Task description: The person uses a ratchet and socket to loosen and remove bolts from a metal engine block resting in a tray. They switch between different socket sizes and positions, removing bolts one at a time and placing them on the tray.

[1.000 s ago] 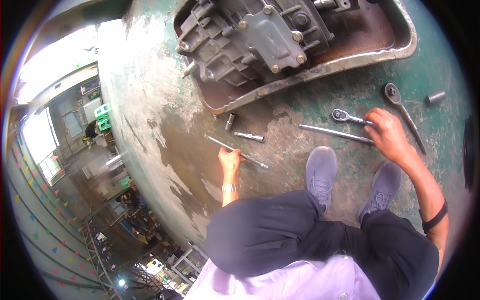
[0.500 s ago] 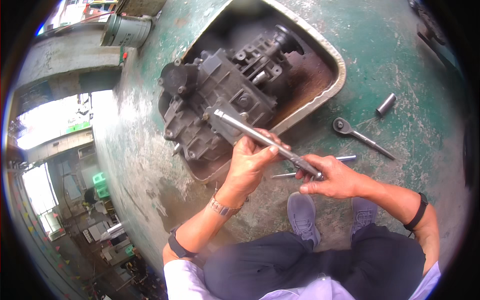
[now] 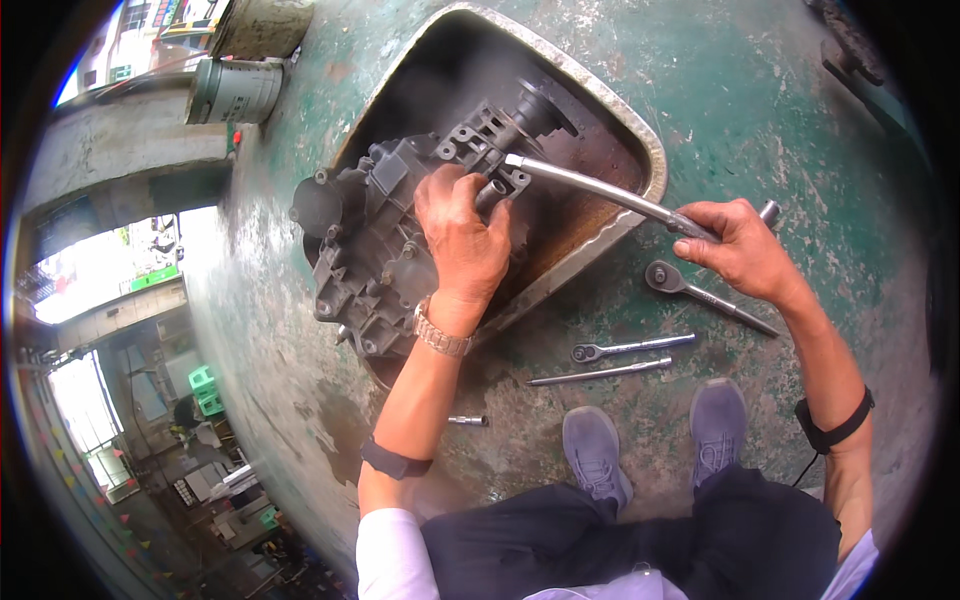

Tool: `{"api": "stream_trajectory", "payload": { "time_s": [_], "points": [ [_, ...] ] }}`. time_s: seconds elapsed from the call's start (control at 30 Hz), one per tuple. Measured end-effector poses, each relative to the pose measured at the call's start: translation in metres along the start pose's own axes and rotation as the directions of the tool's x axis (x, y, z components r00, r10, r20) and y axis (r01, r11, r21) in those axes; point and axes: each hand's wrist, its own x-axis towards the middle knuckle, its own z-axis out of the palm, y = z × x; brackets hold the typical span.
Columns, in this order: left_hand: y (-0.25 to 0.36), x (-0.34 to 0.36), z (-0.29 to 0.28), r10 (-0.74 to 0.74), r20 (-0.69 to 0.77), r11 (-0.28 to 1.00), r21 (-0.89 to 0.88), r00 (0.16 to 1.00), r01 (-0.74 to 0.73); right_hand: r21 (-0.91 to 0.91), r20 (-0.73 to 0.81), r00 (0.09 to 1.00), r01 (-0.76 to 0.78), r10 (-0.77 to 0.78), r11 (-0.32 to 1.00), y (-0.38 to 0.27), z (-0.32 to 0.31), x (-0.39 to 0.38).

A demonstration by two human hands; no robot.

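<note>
My left hand (image 3: 462, 235) is closed at a short dark metal socket (image 3: 490, 197), its thumb and fingers around it on the gearbox (image 3: 385, 210). In my right hand (image 3: 740, 250) is the dark grip of a long silver breaker bar (image 3: 590, 187). Its bare tip points left, over the gearbox's far end and just above and right of the socket. The gearbox lies tilted in a deep metal tray (image 3: 655, 165); the left hand hides part of its middle.
Right of the tray lies a ratchet (image 3: 665, 277), with another socket (image 3: 769, 212) partly behind my right hand. A smaller ratchet (image 3: 630, 348), a thin rod (image 3: 600, 373) and a small socket (image 3: 468, 420) lie by my shoes (image 3: 595, 450). A bucket (image 3: 235, 92) stands far left.
My left hand has let go of the bar and moved up to the socket on the gearbox. My right hand has swung the bar up and right. The smaller ratchet is now uncovered.
</note>
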Motion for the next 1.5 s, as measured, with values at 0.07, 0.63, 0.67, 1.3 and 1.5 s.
{"api": "stream_trajectory", "payload": {
  "time_s": [0.07,0.63,0.67,1.3,1.5],
  "points": [
    [-0.008,0.004,0.008,0.003,0.041,0.998,0.063,0.999,-0.006,-0.028,0.025,1.000,0.014,-0.013,1.000,0.002,-0.002,0.010],
    [-0.011,0.004,0.017,0.035,0.007,0.981,0.193,0.999,-0.035,-0.207,0.144,0.977,0.187,-0.159,0.960,-0.005,-0.033,0.065],
    [-0.011,0.004,0.018,0.034,0.004,0.981,0.191,0.999,-0.034,-0.158,0.147,0.967,0.229,-0.207,0.960,-0.007,-0.036,0.070],
    [-0.014,0.003,0.018,-0.001,-0.005,0.987,0.158,1.000,0.002,0.410,-0.310,0.949,0.193,-0.063,0.891,0.000,-0.041,0.133],
    [-0.010,0.005,0.016,-0.008,0.035,0.988,0.152,0.999,0.003,0.372,-0.292,0.953,0.193,-0.083,0.908,-0.001,-0.047,0.140]
  ]
}}
